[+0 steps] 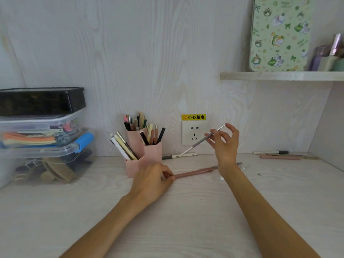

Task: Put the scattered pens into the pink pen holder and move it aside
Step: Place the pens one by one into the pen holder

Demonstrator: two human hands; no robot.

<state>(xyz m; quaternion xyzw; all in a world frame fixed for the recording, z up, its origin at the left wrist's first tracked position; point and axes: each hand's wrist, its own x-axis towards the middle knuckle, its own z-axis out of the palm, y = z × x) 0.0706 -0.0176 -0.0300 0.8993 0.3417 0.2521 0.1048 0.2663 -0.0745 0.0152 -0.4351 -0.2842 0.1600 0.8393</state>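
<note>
Your right hand (224, 144) is raised above the desk (186, 211) at about one o'clock from the middle of the view, pinching a slim grey pen (204, 139) between the thumb and the first fingers; the other fingers are spread loosely. The pen slants, its upper end toward two o'clock and its pale tip down toward eight o'clock, clear of the desk.

Your left hand (152, 180) rests low on the desk near the middle, fingers curled round the near end of a pink pen (193, 173) that lies flat and runs away toward three o'clock, passing under your right wrist.

The pink pen holder (144, 153) stands just beyond your left hand, at its twelve o'clock, touching or nearly touching the knuckles (I cannot tell which). It has three compartments already full of pens standing upright or leaning.

More pens lie loose. A white pen with a dark cap (179, 156) lies against the back wall at three o'clock from the holder, below the wall socket (194, 132). Well apart, at the far three o'clock edge, a white marker (270, 152) and a pink pencil (281, 157) lie side by side under the shelf (279, 75).

At nine o'clock, stacked clear storage boxes (42, 138) hold hair clips, with a black box (41, 100) on top.
</note>
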